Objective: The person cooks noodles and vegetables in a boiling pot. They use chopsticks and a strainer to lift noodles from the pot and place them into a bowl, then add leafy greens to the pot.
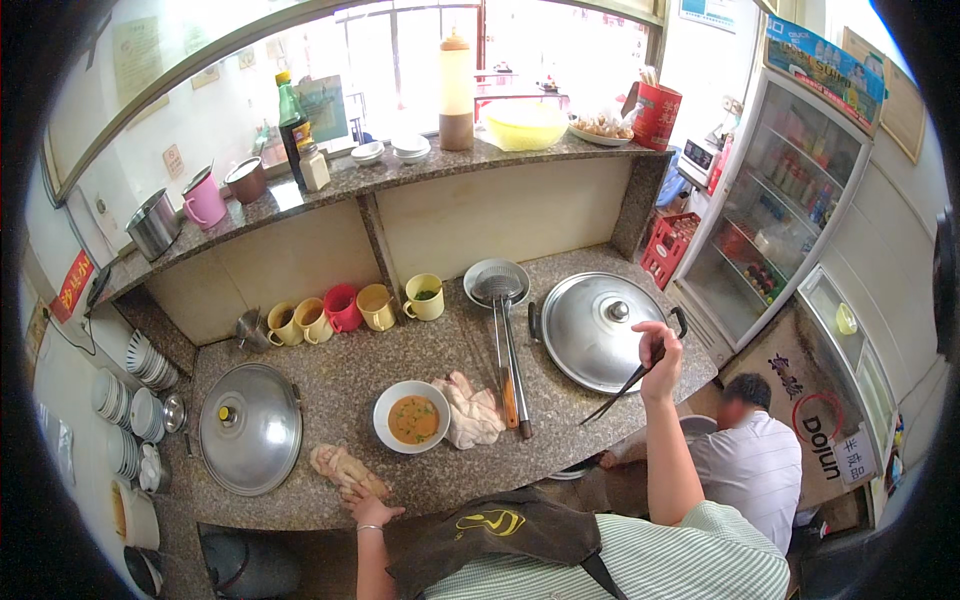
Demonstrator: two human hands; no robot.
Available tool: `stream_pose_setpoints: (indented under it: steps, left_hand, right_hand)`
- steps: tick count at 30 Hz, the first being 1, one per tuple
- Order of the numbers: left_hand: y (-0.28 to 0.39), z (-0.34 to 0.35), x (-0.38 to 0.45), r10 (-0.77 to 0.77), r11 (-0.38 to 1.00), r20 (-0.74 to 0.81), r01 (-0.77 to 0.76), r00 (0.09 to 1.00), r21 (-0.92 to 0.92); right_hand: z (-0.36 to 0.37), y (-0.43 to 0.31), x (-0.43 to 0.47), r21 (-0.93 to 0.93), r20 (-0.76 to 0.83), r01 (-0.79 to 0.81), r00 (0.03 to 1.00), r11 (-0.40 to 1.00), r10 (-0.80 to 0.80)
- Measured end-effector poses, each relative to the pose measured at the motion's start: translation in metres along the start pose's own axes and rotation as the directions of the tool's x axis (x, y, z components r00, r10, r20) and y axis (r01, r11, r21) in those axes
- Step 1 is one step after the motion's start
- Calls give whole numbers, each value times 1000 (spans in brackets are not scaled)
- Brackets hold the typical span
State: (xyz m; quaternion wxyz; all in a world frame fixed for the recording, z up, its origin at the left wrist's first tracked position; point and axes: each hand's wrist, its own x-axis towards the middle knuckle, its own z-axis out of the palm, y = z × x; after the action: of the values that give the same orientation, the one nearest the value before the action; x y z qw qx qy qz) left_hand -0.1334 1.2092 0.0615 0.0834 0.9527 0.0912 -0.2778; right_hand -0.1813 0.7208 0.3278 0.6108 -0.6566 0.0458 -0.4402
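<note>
My left hand (369, 510) rests on the near end of a crumpled cloth (341, 466) at the counter's front edge; whether the fingers grip it cannot be told. Raised at the right, my right hand (660, 360) is closed around dark chopsticks (615, 393), whose tips point down and left near a large lidded pan (592, 337). Between the hands, a white bowl of orange-brown soup with chopped greens (414, 418) stands beside a second cloth (472, 412). Two long-handled strainers or ladles (504, 352) lie with their heads over a metal bowl (480, 268).
Another domed metal lid (251, 427) is at the left, near stacked dishes (112, 397). Mugs (375, 307) line the counter's back. A granite shelf (405, 169) holds bottles and containers. A person in a light shirt (750, 465) crouches at the right, below a glass-door fridge (772, 202).
</note>
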Motion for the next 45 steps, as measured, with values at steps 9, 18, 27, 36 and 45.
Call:
stream_pose_setpoints:
  steps: [9,18,27,36,45]
  left_hand:
    - [8,-13,-13,-56,997,31,57,998,-58]
    - [0,1,-2,-15,1000,-19,15,1000,-18]
    - [5,-7,-9,-20,1000,-1,20,1000,-9]
    - [5,-9,-8,-22,1000,20,22,1000,-2]
    - [8,-14,-14,-18,999,10,18,1000,-29]
  right_hand:
    - [3,-2,2,-3,-10,-27,1000,1000,27]
    - [3,0,3,-6,2,-35,999,999,35]
    - [3,1,4,-13,-11,-42,999,999,42]
    - [6,2,3,0,5,-36,999,999,36]
    - [6,6,2,-29,-30,-54,998,998,54]
